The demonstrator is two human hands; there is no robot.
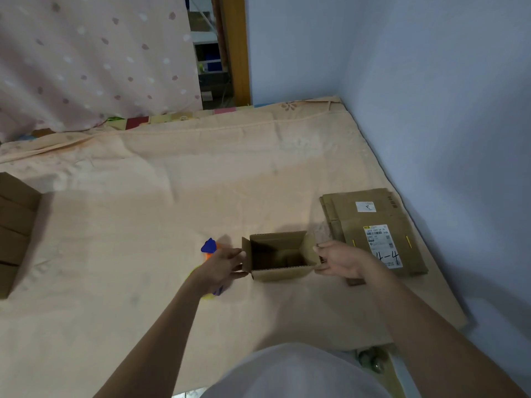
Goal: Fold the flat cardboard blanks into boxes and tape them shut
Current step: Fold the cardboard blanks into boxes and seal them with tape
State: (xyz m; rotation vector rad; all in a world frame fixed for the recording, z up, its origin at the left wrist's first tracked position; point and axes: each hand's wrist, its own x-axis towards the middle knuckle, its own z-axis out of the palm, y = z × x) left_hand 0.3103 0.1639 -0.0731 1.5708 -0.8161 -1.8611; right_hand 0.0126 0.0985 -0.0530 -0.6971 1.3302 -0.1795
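Standing open-topped on the peach bedsheet (172, 196), a small cardboard box (280, 258) sits between both hands. The left hand (221, 267) pinches the box's left side flap, and the right hand (342, 261) pinches the right flap. Just right of it lies a stack of flat cardboard blanks (373, 231) with printed labels. A blue-and-orange tape dispenser (209, 248) lies partly hidden behind the left hand. Folded boxes (15, 225) stand at the far left edge.
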